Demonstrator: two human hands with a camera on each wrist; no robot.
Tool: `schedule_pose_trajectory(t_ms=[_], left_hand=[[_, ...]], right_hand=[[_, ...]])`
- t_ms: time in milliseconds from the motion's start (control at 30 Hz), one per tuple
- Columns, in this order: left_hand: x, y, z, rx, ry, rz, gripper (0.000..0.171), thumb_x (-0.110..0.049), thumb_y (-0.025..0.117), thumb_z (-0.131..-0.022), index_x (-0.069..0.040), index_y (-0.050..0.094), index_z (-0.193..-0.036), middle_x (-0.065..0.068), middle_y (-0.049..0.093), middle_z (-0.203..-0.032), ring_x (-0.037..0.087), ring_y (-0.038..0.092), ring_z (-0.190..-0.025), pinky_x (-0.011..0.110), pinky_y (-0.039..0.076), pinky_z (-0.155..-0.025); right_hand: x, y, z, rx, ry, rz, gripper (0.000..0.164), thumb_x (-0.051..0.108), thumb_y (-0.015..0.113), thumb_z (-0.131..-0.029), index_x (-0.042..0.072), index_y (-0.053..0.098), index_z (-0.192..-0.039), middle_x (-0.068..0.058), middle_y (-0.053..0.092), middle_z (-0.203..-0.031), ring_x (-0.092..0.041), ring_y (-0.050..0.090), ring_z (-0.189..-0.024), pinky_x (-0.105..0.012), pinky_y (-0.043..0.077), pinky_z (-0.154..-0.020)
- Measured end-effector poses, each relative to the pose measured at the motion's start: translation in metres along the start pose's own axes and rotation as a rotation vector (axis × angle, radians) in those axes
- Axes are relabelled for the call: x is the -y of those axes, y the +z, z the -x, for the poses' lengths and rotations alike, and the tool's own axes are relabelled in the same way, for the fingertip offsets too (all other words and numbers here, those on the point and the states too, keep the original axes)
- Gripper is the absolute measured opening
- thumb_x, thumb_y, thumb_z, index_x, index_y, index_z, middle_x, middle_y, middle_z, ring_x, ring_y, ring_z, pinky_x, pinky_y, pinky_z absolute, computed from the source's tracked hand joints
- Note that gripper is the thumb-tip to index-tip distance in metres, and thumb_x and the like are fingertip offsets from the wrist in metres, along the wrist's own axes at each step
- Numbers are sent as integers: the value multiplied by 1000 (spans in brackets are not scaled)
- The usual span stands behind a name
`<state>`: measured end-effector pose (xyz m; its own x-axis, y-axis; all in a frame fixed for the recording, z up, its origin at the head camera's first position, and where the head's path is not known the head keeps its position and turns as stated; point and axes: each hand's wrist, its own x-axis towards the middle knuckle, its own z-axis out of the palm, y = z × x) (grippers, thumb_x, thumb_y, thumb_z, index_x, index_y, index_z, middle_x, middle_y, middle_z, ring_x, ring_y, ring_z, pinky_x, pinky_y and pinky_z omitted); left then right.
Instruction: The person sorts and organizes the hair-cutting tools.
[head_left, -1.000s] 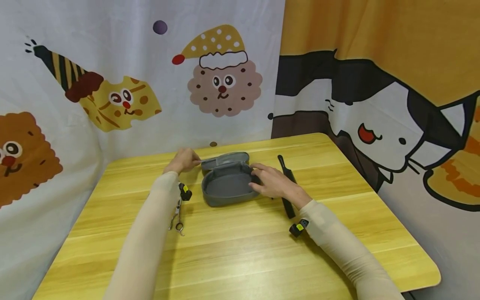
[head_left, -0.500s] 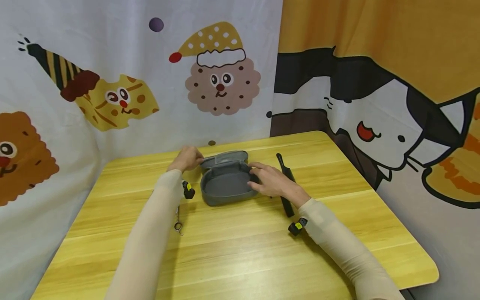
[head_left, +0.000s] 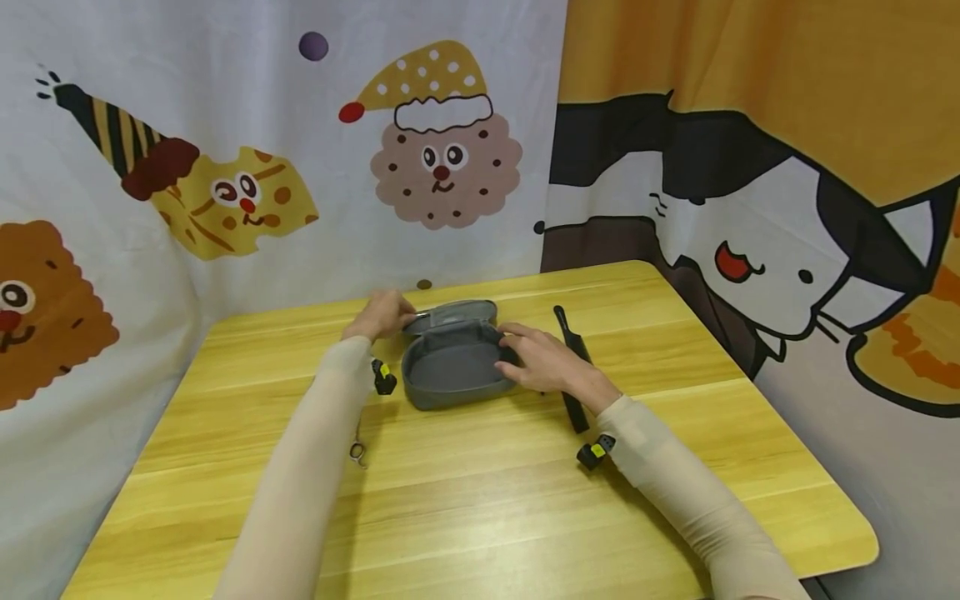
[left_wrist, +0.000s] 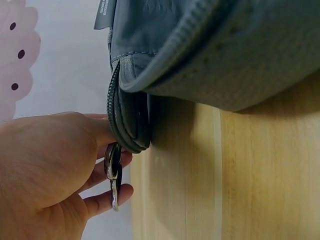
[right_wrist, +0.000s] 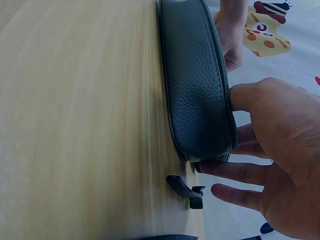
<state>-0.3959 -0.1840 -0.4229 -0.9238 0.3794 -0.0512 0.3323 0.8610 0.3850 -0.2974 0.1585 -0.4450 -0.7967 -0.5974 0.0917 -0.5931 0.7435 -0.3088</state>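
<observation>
A grey zip case lies unzipped on the table, its lid tipped back. At the lid's left end, my left hand holds a pair of scissors; their metal finger rings show among the fingers in the left wrist view, and the blades are hidden at the lid. My right hand grips the case's right end. In the right wrist view, the thumb lies at the zipped rim and other fingers reach behind the corner. A second pair of scissors lies partly hidden under the left forearm.
A black comb lies right of the case, partly beneath the right wrist. In the right wrist view, a small black clip rests by the case's corner. A printed curtain hangs behind the wooden table.
My left hand has moved slightly right along the lid with the scissors, and less of them shows. The left forearm now covers more of the other scissors. My right hand stays at the case.
</observation>
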Motion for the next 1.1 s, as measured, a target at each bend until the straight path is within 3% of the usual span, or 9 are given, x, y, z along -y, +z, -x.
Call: schedule_pose_trajectory(t_ms=[567, 700, 800, 933, 1100], left_hand=[[-2, 5, -6, 15, -59, 29, 30, -17, 64, -117, -2, 81, -137, 21, 80, -139, 40, 77, -127, 56, 65, -109], [24, 16, -28, 24, -46, 30, 30, -23, 66, -116, -8, 83, -136, 15, 82, -137, 35, 78, -124, 52, 66, -106], [29, 18, -35, 32, -43, 32, 30, -23, 67, -116, -8, 84, -135, 15, 83, -136, 35, 78, -124, 52, 66, -106], [4, 6, -20, 28, -60, 16, 30, -17, 65, -116, -2, 81, -136, 22, 80, -139, 42, 75, -129, 56, 64, -111], [-5, 3, -14, 8, -61, 2, 31, -15, 63, -117, 0, 80, -138, 23, 79, -141, 43, 74, -132, 56, 63, -114]], right_hand=[[-2, 2, -1, 5, 7, 2, 55, 40, 66, -116, -1, 68, -152, -20, 48, -177, -39, 64, -150, -56, 58, -121], [-1, 2, 0, 8, 1, -7, 54, 39, 66, -116, -2, 68, -152, -21, 48, -177, -40, 64, -149, -56, 58, -121], [1, 1, 0, 5, -5, -11, 54, 38, 67, -115, -2, 69, -151, -21, 49, -176, -39, 68, -145, -56, 60, -118], [1, 1, 0, 1, -10, -14, 53, 37, 68, -115, -2, 69, -151, -22, 49, -176, -38, 71, -140, -55, 62, -116], [0, 1, -1, 0, -18, -18, 53, 37, 68, -115, -3, 69, -151, -21, 51, -175, -37, 72, -139, -55, 61, -117]])
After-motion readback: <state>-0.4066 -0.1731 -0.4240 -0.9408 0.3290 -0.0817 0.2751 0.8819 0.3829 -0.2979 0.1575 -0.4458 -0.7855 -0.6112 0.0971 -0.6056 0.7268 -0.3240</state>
